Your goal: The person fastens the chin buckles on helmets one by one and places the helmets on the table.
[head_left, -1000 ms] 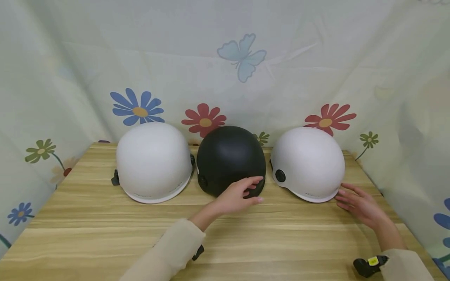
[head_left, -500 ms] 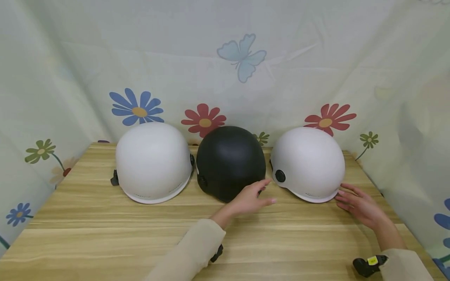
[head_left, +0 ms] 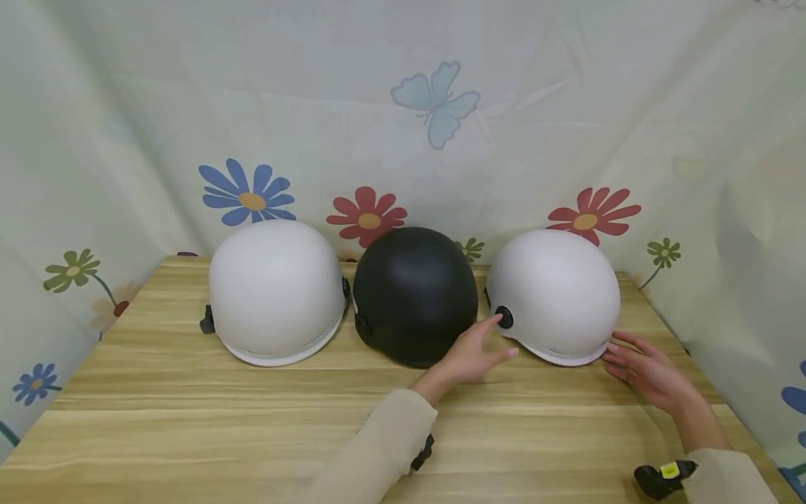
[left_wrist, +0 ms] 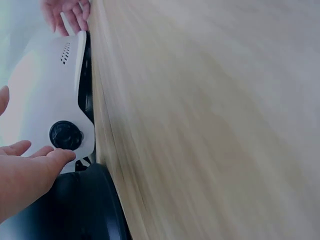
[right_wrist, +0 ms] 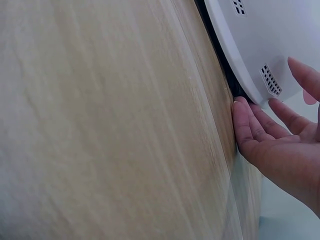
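Observation:
Three helmets stand in a row on the wooden table (head_left: 271, 434): a white helmet (head_left: 273, 280) at left, a black helmet (head_left: 412, 287) in the middle and another white helmet (head_left: 554, 287) at right. My left hand (head_left: 469, 357) is in front of the gap between the last two, its fingers extended beside the round black knob (left_wrist: 66, 135) of the right white helmet. My right hand (head_left: 651, 371) lies at that helmet's right end, fingertips against its lower rim near the vent holes (right_wrist: 270, 80). Neither hand is curled round anything.
A curtain (head_left: 302, 126) printed with flowers and a butterfly hangs behind the table and along both sides. The black helmet sits close between the two white ones. A black device (head_left: 661, 479) is on the right wrist.
My left hand has moved right, from in front of the black helmet to the side of the right white helmet. My right hand and all the helmets have stayed in place.

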Tool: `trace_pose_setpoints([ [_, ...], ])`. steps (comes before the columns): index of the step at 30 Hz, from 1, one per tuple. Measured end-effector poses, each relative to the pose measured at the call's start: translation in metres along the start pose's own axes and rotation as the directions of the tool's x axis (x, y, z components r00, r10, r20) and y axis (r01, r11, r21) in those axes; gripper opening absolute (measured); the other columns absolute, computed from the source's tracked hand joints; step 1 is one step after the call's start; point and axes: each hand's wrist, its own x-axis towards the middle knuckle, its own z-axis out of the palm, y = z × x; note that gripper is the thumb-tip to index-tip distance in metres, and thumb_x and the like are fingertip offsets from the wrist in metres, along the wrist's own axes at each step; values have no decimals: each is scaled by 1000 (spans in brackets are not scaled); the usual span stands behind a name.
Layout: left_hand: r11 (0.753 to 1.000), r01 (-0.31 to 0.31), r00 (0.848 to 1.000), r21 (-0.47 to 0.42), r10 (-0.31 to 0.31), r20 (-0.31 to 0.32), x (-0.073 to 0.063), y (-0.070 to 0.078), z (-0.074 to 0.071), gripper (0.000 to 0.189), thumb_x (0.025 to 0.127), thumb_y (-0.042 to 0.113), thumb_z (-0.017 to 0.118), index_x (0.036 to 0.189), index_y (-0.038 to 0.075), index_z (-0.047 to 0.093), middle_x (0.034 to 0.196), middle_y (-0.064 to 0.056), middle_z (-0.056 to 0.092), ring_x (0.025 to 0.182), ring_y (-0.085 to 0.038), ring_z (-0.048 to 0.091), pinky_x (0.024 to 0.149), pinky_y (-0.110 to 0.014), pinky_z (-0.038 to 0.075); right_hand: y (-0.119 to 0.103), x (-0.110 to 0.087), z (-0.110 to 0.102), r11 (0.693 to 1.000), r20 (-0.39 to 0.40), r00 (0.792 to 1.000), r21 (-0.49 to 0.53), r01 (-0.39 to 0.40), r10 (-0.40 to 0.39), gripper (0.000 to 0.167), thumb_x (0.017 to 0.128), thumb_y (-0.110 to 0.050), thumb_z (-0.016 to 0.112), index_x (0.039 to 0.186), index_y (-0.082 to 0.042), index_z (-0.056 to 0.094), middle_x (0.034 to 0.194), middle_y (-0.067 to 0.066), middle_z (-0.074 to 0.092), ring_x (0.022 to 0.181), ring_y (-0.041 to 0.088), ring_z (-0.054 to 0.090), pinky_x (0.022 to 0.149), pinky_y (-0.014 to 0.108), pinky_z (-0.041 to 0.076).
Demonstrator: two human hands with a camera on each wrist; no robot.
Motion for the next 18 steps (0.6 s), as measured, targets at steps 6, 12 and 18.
trace_pose_setpoints([
  [6,999,26,1000,-34,-26,6,8,3,6,68,85,36,64,143,17,32,145,-2,31,131,-19,29,104,-35,27,0,1,0,1000,-19,1000,-16,-23,23,20,96,-7,47,111,-20,45,102,-7,58,93,10,58,80,27,49],
  [12,997,45,999,-60,-44,14,12,5,7,70,85,35,64,144,18,29,146,0,29,132,-17,27,105,-35,27,0,1,-1,1000,-2,1000,8,-19,19,21,96,-6,45,111,-21,45,102,-5,58,93,11,58,80,27,49],
  [18,998,47,998,-49,-45,40,15,4,9,71,85,35,64,144,19,27,147,1,25,133,-17,25,105,-35,25,-1,2,0,999,-28,999,-19,-42,42,21,95,-7,47,111,-21,44,101,-7,57,93,10,57,80,27,48],
])
